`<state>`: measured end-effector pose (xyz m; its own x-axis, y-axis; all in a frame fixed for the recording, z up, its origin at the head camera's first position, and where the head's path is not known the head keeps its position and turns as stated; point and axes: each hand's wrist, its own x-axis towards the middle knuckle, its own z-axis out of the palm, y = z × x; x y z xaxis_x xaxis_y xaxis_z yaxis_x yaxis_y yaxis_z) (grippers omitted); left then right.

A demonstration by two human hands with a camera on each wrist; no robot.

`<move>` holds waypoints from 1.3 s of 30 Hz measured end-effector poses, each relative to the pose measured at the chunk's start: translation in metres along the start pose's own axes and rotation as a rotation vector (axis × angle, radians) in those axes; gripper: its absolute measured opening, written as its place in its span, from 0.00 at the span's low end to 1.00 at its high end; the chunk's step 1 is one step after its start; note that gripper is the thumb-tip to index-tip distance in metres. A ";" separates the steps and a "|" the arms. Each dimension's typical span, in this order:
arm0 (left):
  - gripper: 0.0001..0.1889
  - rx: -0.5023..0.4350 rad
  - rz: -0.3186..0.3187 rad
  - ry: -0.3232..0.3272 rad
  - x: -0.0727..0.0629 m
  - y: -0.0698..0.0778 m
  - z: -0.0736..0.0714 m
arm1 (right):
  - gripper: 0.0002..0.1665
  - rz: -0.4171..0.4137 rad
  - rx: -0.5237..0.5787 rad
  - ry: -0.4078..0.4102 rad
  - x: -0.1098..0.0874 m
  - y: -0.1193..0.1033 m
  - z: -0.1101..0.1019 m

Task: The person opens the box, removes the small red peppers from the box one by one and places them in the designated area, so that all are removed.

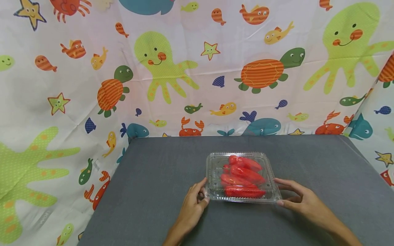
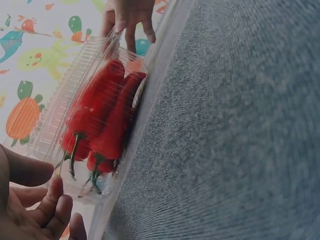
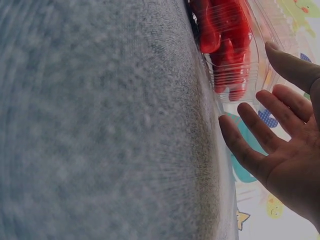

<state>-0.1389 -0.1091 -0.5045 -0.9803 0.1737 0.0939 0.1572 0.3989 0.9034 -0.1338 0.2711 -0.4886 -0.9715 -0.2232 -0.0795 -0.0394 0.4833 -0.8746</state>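
Observation:
A hinged, clear plastic box (image 1: 212,171) with several long red peppers (image 1: 246,173) inside sits on the grey table. Green stems (image 2: 75,155) show at the peppers' ends in the left wrist view. My left hand (image 1: 192,203) pinches the box's rim at its near left corner between thumb and fingertips. On the opposite side, my right hand (image 1: 303,201) has its thumb at the near right corner and a fingertip at the right edge. The right wrist view shows that hand's fingers (image 3: 250,150) straight and spread beside the box.
A grey cloth (image 1: 160,171) covers the table under the box. Behind and on both sides hangs a white curtain (image 1: 184,20) printed with sea animals, meeting the table's back edge.

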 end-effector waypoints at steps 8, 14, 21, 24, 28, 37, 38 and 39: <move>0.33 -0.045 -0.002 0.006 0.001 0.000 -0.001 | 0.40 -0.007 -0.003 0.004 -0.001 0.001 0.000; 0.33 -0.071 -0.009 0.008 0.001 -0.001 0.001 | 0.41 0.013 0.005 -0.003 0.000 0.002 -0.001; 0.31 -0.094 0.002 0.048 0.002 0.000 0.004 | 0.41 0.005 0.023 -0.010 0.000 0.003 -0.002; 0.31 -0.097 0.000 0.053 0.002 0.000 0.004 | 0.41 -0.004 0.042 -0.013 -0.001 0.003 -0.003; 0.32 -0.064 0.004 0.059 0.002 0.000 0.003 | 0.41 -0.003 0.063 -0.023 -0.001 0.001 -0.004; 0.35 -0.016 0.017 0.045 0.001 -0.002 0.000 | 0.41 -0.008 -0.010 0.004 0.001 -0.001 -0.002; 0.35 -0.015 0.019 0.042 0.001 -0.002 0.000 | 0.40 -0.013 -0.018 0.010 0.001 -0.001 -0.002; 0.35 -0.016 0.022 0.039 0.001 -0.002 0.000 | 0.40 -0.019 -0.024 0.015 0.001 -0.001 -0.002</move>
<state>-0.1405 -0.1095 -0.5062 -0.9807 0.1464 0.1296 0.1768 0.3813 0.9074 -0.1354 0.2720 -0.4866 -0.9740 -0.2198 -0.0555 -0.0634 0.4991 -0.8642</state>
